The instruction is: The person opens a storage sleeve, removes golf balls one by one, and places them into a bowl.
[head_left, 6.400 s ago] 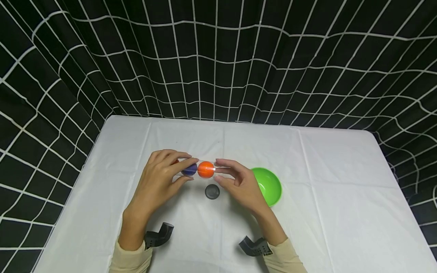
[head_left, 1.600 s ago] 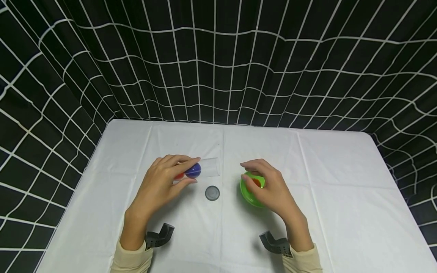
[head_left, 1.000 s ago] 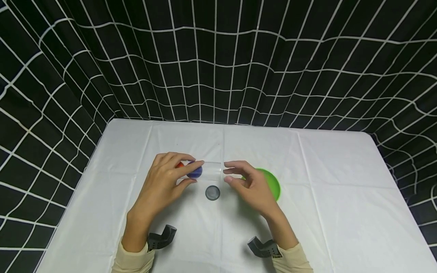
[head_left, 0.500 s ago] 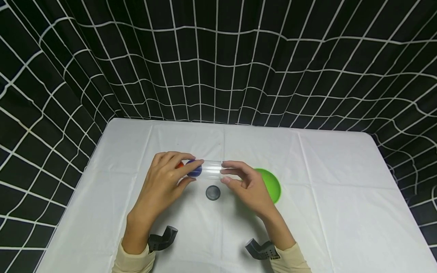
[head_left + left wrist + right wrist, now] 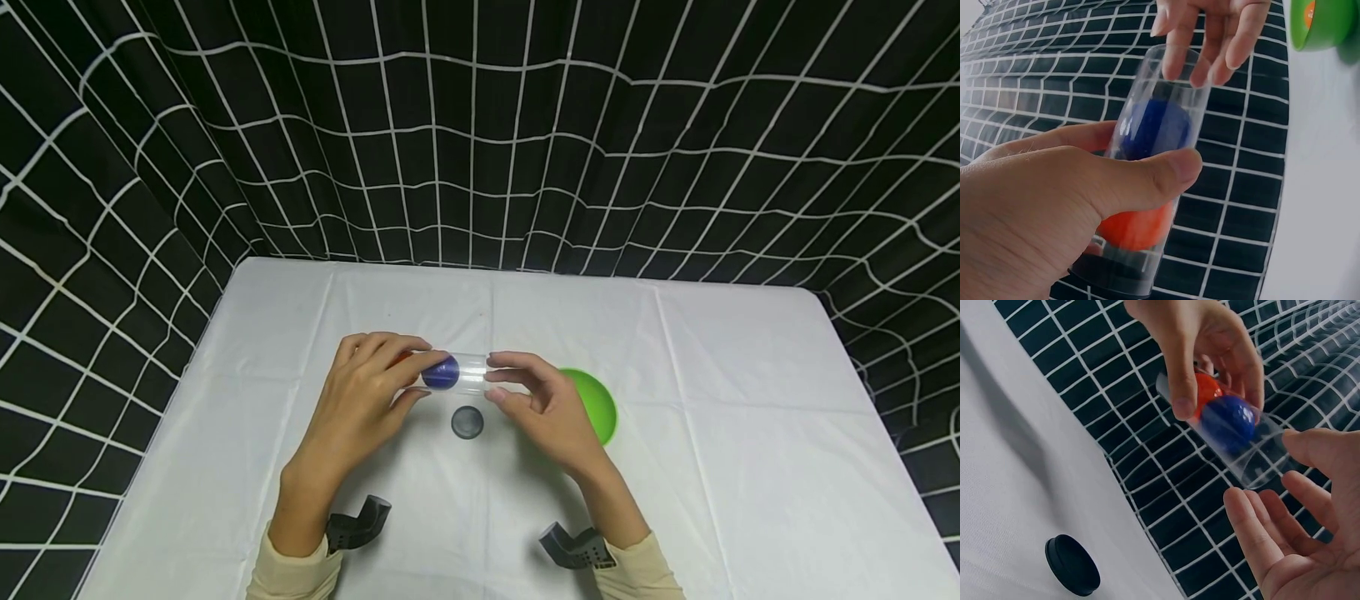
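Observation:
My left hand [image 5: 356, 396] grips a clear plastic tube [image 5: 472, 372] from the side, thumb below and fingers above. Inside the tube sit a blue ball [image 5: 440, 372], nearer the mouth, and an orange-red ball [image 5: 1138, 228] behind it, partly covered by the left thumb in the left wrist view. A dark end closes the tube's far side, next to the left palm. My right hand [image 5: 551, 412] is at the tube's open mouth, its loosely bent fingertips right at the rim and nothing in its grasp. A round dark cap [image 5: 467, 422] lies on the table below the tube.
A green bowl [image 5: 598, 404] stands just behind the right hand, with an orange ball [image 5: 1309, 14] visible in it in the left wrist view. White cloth covers the table [image 5: 750, 467]. Black curtain with white netting [image 5: 480, 150] rises behind it.
An orange ball once nearest the mouth left the tube. My right hand went to the bowl, then back to the tube's rim. The blue ball has slid rightward toward the mouth.

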`<act>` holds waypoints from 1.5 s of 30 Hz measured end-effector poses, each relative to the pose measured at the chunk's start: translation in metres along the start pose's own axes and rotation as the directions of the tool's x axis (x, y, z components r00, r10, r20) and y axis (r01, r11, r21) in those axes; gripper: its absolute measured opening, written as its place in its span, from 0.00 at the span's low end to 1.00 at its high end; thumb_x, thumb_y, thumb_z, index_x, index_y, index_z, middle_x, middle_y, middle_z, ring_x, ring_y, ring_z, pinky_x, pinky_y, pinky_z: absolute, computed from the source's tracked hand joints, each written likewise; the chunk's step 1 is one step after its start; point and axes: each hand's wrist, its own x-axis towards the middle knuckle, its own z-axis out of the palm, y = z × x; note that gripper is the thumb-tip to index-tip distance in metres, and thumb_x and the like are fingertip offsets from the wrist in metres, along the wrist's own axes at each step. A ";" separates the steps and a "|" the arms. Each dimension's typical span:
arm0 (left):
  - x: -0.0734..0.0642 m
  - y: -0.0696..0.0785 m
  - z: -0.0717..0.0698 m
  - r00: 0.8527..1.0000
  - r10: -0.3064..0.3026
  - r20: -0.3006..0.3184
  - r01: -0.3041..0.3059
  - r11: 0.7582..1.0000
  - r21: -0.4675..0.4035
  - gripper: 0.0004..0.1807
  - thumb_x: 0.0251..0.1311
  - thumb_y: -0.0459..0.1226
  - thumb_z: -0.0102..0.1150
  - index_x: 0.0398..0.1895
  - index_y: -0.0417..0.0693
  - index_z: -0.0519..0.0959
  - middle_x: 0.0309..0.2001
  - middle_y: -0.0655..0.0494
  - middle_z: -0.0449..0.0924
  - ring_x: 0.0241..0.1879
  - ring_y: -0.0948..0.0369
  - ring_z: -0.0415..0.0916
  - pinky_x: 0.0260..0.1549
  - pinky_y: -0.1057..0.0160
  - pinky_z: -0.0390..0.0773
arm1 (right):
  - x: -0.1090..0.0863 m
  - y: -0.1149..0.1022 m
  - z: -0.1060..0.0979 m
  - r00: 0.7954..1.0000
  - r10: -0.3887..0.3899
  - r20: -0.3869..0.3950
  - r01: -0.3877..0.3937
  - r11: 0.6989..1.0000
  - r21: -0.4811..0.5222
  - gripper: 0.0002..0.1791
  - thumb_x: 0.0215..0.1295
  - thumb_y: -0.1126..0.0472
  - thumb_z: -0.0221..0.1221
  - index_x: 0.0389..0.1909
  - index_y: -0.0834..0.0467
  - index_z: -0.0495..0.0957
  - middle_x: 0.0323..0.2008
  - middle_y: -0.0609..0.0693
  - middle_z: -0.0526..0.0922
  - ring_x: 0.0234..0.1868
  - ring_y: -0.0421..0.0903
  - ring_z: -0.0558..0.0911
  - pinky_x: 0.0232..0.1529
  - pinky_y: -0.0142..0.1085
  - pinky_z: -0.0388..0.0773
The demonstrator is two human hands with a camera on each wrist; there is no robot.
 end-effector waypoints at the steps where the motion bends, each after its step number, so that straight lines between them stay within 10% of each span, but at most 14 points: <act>1: 0.000 0.000 0.000 1.000 0.002 -0.002 -0.002 1.000 0.000 0.26 0.53 0.35 0.81 0.57 0.60 0.87 0.52 0.59 0.87 0.56 0.56 0.81 0.60 0.51 0.72 | 0.000 0.000 0.000 1.000 -0.001 0.000 0.001 1.000 0.002 0.23 0.70 0.72 0.65 0.65 0.66 0.77 0.58 0.72 0.81 0.56 0.40 0.87 0.51 0.26 0.85; 28: 0.001 -0.001 0.002 1.000 0.015 0.011 -0.015 1.000 0.001 0.28 0.50 0.36 0.84 0.57 0.61 0.87 0.54 0.59 0.87 0.57 0.56 0.80 0.59 0.48 0.72 | 0.000 -0.003 -0.001 0.998 0.061 -0.019 -0.062 0.996 -0.058 0.26 0.67 0.70 0.68 0.66 0.62 0.78 0.59 0.63 0.83 0.55 0.37 0.86 0.51 0.28 0.86; 45: 0.000 -0.002 0.004 0.998 -0.047 0.038 0.050 0.995 -0.081 0.26 0.54 0.39 0.81 0.59 0.56 0.85 0.56 0.59 0.87 0.60 0.55 0.81 0.67 0.50 0.73 | -0.006 -0.012 -0.015 0.998 -0.048 -0.039 0.049 0.998 0.031 0.25 0.63 0.78 0.66 0.62 0.70 0.77 0.58 0.48 0.81 0.51 0.39 0.89 0.51 0.31 0.88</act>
